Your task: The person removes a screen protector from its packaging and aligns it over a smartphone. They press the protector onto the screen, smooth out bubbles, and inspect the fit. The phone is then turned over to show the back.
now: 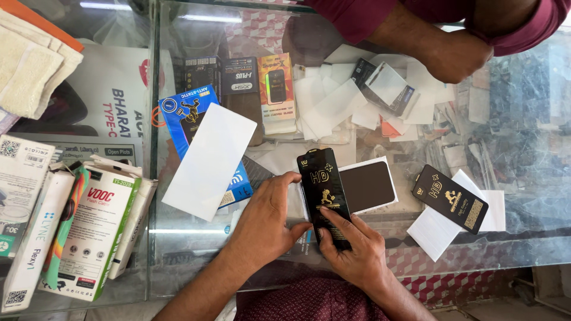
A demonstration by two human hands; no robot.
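One head-worn camera looks steeply down, close over the glass counter (523, 178) (no second view).

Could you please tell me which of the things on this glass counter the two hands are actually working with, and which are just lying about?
In hand:
- black flat packet, held by the left hand and right hand
- dark phone on its white box, just behind the packet

Lying about:
- second black packet
- white sleeve on a blue box
- boxes at left
- another person's hand
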